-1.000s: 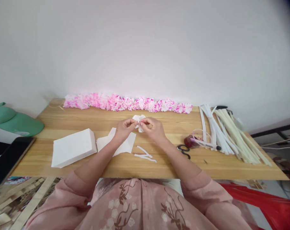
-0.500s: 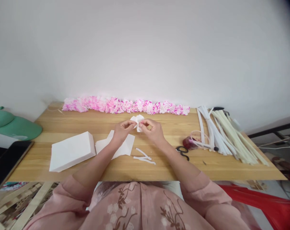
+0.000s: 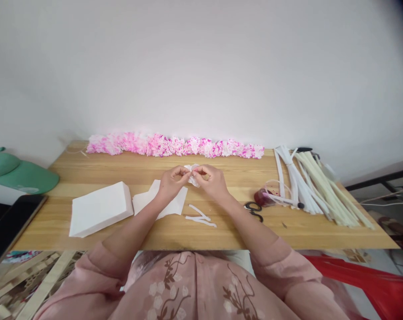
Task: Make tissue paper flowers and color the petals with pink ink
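Observation:
Between my two hands is a crumpled white paper flower, held above the middle of the table. My left hand pinches it from the left with thumb and fingertips. From the other side my right hand pinches it too, and the fingertips nearly meet. Most of the flower is covered by my fingers. White paper sheets lie beneath my left wrist. Short white strips rest on the wood between my forearms.
A thick white paper stack lies left, near a phone and a green visor cap. Pink-and-white ruffled flowers line the wall. Rightward are black-handled scissors, a dark red container, white strips and cream strips.
The white paper flower has tipped lower between my fingers, and less of it shows above them. My hands have stayed in nearly the same place.

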`<action>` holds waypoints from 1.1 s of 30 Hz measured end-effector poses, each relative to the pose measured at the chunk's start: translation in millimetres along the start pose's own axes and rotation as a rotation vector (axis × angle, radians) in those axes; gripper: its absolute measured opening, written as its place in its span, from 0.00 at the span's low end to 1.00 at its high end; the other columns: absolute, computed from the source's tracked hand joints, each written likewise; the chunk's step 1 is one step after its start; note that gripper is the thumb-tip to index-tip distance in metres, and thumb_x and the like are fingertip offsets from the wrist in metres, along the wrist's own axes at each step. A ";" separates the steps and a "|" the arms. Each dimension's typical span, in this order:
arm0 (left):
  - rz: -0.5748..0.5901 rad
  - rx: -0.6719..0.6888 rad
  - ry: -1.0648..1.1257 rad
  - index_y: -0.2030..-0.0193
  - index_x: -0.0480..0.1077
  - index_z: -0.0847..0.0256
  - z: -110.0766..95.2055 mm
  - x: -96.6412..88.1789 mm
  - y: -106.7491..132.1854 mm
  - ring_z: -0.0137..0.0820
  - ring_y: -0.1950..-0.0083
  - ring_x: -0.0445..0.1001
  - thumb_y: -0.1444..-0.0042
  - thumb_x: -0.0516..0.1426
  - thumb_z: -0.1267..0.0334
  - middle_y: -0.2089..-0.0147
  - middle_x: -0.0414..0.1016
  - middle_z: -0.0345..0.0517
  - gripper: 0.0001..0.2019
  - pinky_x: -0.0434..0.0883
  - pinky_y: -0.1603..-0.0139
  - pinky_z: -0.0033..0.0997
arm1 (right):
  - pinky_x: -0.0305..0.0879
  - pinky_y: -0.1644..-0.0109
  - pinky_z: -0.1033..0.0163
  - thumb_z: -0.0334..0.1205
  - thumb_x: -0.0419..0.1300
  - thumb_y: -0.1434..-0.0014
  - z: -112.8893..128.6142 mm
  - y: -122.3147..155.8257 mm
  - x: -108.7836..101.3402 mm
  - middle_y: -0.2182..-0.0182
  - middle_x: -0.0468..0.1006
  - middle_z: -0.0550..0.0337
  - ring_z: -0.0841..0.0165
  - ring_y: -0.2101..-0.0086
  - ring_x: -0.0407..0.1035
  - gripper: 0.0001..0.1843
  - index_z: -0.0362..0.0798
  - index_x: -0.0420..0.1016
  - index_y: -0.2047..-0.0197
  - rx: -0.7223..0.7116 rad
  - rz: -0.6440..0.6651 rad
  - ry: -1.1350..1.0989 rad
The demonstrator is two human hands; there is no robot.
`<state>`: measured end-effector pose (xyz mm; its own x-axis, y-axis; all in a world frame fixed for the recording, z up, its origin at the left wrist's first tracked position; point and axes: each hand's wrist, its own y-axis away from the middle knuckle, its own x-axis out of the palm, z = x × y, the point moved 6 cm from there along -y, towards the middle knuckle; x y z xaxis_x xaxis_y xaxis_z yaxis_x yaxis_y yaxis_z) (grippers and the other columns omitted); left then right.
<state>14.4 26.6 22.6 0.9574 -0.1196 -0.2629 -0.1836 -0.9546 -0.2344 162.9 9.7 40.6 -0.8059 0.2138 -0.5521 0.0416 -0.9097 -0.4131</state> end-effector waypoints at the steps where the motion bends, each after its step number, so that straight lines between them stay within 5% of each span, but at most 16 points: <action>1: -0.003 0.008 -0.022 0.71 0.72 0.61 -2.1 -0.4 0.4 0.28 0.66 0.73 0.46 0.58 0.59 0.70 0.76 0.40 0.08 0.67 0.63 0.25 | 0.64 0.63 0.64 0.40 0.58 0.43 0.7 0.3 0.0 0.70 0.80 0.59 0.67 0.68 0.72 0.07 0.50 0.76 0.69 -0.035 -0.014 0.048; 10: -0.025 0.049 -0.134 0.71 0.72 0.60 -8.1 -1.5 2.8 0.29 0.66 0.73 0.46 0.56 0.64 0.71 0.76 0.39 0.06 0.67 0.63 0.26 | 0.58 0.64 0.62 0.36 0.56 0.38 19.5 6.3 0.7 0.74 0.79 0.60 0.67 0.70 0.70 0.10 0.50 0.76 0.70 -0.333 -0.078 0.342; 22: 0.032 -0.027 0.006 0.71 0.73 0.60 -2.6 -0.2 0.8 0.30 0.66 0.74 0.46 0.57 0.59 0.70 0.77 0.39 0.09 0.68 0.61 0.26 | 0.63 0.62 0.63 0.38 0.57 0.40 3.9 2.3 2.6 0.69 0.81 0.60 0.67 0.67 0.72 0.07 0.51 0.77 0.66 -0.153 -0.027 0.163; 33: 0.023 0.006 -0.085 0.75 0.70 0.60 -8.3 -0.1 2.1 0.29 0.68 0.72 0.47 0.55 0.62 0.73 0.75 0.38 0.08 0.66 0.62 0.27 | 0.62 0.61 0.62 0.38 0.56 0.39 11.4 3.2 1.6 0.70 0.81 0.59 0.66 0.67 0.72 0.10 0.51 0.78 0.68 -0.221 -0.018 0.255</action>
<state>15.7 22.3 29.9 0.9304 -0.1179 -0.3471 -0.2071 -0.9503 -0.2325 155.0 3.1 46.6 -0.6349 0.3368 -0.6954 0.1787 -0.8116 -0.5562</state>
